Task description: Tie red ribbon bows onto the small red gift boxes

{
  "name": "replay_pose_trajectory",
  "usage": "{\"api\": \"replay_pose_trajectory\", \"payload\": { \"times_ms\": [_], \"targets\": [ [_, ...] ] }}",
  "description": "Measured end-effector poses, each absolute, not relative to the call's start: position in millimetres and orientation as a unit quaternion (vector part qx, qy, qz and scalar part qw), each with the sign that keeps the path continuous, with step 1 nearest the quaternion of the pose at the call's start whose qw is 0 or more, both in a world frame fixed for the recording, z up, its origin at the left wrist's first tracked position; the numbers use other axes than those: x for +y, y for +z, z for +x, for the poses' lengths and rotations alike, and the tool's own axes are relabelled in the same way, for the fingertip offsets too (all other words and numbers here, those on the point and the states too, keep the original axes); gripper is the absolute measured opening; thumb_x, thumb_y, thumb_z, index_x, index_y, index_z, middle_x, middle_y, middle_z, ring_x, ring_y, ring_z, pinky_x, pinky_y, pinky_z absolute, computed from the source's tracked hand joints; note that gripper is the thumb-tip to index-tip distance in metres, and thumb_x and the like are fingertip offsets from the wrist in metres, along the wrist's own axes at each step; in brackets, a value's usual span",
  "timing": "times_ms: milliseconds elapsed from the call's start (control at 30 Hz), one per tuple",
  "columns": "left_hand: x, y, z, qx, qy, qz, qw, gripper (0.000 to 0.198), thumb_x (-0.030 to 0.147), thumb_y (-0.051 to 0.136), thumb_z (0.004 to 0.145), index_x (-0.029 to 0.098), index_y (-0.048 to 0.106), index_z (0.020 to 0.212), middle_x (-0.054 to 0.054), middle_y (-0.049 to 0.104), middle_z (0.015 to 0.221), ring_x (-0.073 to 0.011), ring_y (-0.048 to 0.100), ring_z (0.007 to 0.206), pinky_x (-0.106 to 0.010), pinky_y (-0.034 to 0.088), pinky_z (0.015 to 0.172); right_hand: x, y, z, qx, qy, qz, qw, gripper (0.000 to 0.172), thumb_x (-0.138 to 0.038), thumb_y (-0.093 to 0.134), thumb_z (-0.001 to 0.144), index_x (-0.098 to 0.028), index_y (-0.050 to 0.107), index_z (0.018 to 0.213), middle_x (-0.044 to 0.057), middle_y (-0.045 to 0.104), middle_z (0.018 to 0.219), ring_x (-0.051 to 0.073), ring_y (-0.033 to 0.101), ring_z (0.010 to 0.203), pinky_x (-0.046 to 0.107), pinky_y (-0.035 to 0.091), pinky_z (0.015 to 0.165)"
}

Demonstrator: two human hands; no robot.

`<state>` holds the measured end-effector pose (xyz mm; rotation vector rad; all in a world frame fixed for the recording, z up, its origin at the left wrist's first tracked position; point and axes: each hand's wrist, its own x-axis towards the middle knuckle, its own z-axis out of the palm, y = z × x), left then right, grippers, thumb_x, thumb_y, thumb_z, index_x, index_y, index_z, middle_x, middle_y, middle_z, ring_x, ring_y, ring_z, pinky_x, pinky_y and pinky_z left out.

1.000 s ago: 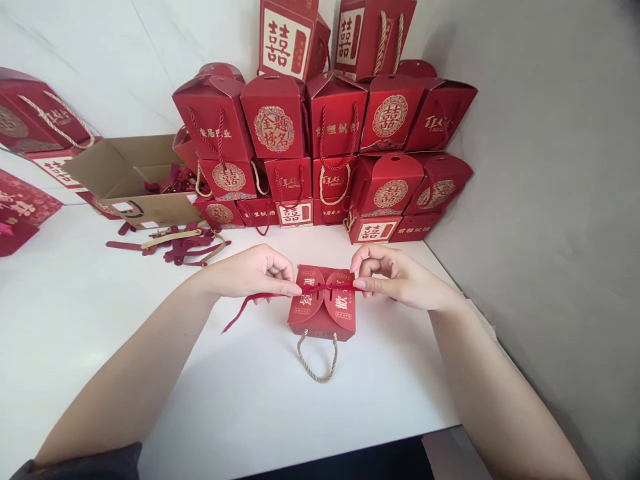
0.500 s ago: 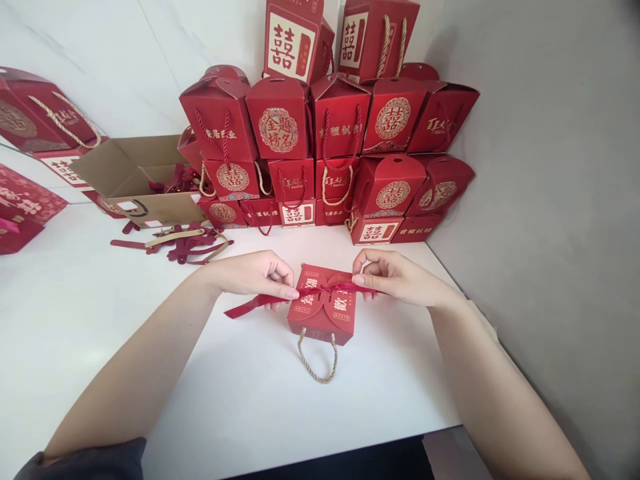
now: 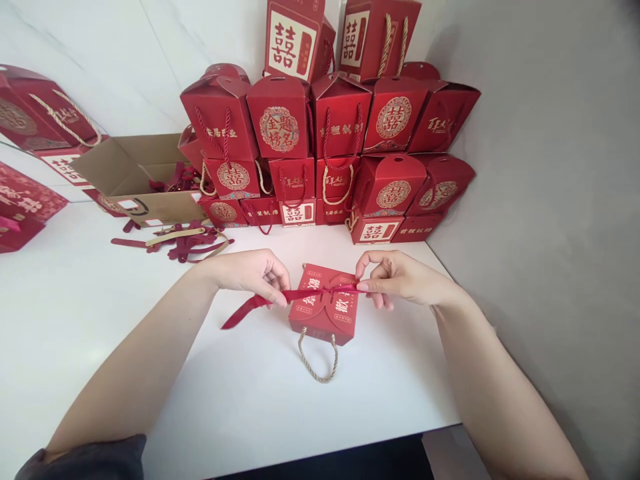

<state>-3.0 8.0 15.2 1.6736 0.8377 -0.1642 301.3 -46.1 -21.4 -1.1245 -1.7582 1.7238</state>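
Observation:
A red gift box with pale lettering and curved interlocking flaps lies on the white table in front of me. Its twisted beige cord handle rests toward me on the tabletop. Across the top runs a dark red ribbon, crossed or knotted at the middle of the flaps. My left hand pinches the ribbon just left of the box, and a loose tail hangs past the fingers. On the right, my right hand pinches the other end between thumb and forefinger, with the remaining fingers curled.
Red boxes with cord handles are stacked along the back wall. An open cardboard box holds red ribbon pieces, with a pile of red and beige strips before it. More red boxes stand far left. A grey wall bounds the right.
My left hand has slid slightly left along the ribbon, off the box's edge. My right hand has shifted a little to the right. The ribbon looks straighter between them.

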Motion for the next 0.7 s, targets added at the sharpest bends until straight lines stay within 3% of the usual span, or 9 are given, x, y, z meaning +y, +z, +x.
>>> {"api": "replay_pose_trajectory", "payload": {
  "times_ms": [133, 233, 367, 467, 567, 700],
  "targets": [
    [8, 19, -7, 0.357, -0.094, 0.693, 0.619, 0.012, 0.030, 0.076, 0.073, 0.018, 0.077, 0.076, -0.003, 0.067, 0.060, -0.0113, 0.060, 0.052, -0.020, 0.049, 0.051, -45, -19, 308, -0.615, 0.657, -0.398, 0.177, 0.031, -0.042, 0.073, 0.079, -0.019, 0.053, 0.086, -0.003, 0.066, 0.054, 0.009, 0.055, 0.038, 0.020, 0.038, 0.039],
    [7, 21, -5, 0.325, -0.047, 0.692, 0.643, 0.012, 0.029, 0.077, 0.072, 0.017, 0.078, 0.074, -0.007, 0.070, 0.072, -0.0104, 0.059, 0.052, -0.021, 0.050, 0.050, -43, -19, 311, -0.615, 0.662, -0.390, 0.176, 0.031, -0.042, 0.074, 0.078, -0.017, 0.056, 0.086, 0.000, 0.071, 0.062, 0.012, 0.063, 0.045, 0.021, 0.043, 0.044],
    [2, 21, 4, 0.290, 0.071, 0.724, 0.622, 0.011, 0.027, 0.078, 0.073, 0.016, 0.078, 0.069, -0.015, 0.069, 0.110, -0.0205, 0.068, 0.086, -0.028, 0.057, 0.069, -42, -21, 307, -0.600, 0.662, -0.390, 0.221, 0.029, -0.039, 0.076, 0.077, -0.016, 0.061, 0.086, 0.005, 0.075, 0.075, 0.017, 0.072, 0.068, 0.029, 0.055, 0.066],
    [-3, 16, 13, 0.262, 0.133, 0.720, 0.629, 0.014, 0.030, 0.077, 0.075, 0.017, 0.080, 0.078, -0.017, 0.064, 0.127, -0.0280, 0.065, 0.108, -0.034, 0.057, 0.083, -42, -24, 299, -0.596, 0.660, -0.396, 0.231, 0.027, -0.039, 0.075, 0.077, -0.016, 0.063, 0.084, 0.004, 0.074, 0.077, 0.017, 0.072, 0.072, 0.031, 0.055, 0.072],
    [-6, 8, 19, 0.260, 0.145, 0.694, 0.655, 0.021, 0.035, 0.074, 0.078, 0.016, 0.079, 0.085, -0.017, 0.069, 0.117, -0.0262, 0.068, 0.102, -0.034, 0.057, 0.084, -40, -28, 294, -0.599, 0.659, -0.395, 0.227, 0.028, -0.042, 0.075, 0.077, -0.017, 0.064, 0.083, 0.003, 0.073, 0.075, 0.017, 0.070, 0.070, 0.031, 0.054, 0.070],
    [-7, 1, 23, 0.301, 0.154, 0.657, 0.674, 0.021, 0.035, 0.074, 0.078, 0.015, 0.078, 0.086, -0.012, 0.077, 0.087, -0.0169, 0.072, 0.071, -0.029, 0.059, 0.072, -38, -28, 295, -0.631, 0.643, -0.377, 0.215, 0.030, -0.046, 0.069, 0.081, -0.016, 0.066, 0.080, 0.001, 0.068, 0.069, 0.013, 0.062, 0.062, 0.029, 0.051, 0.064]
  ]
}}
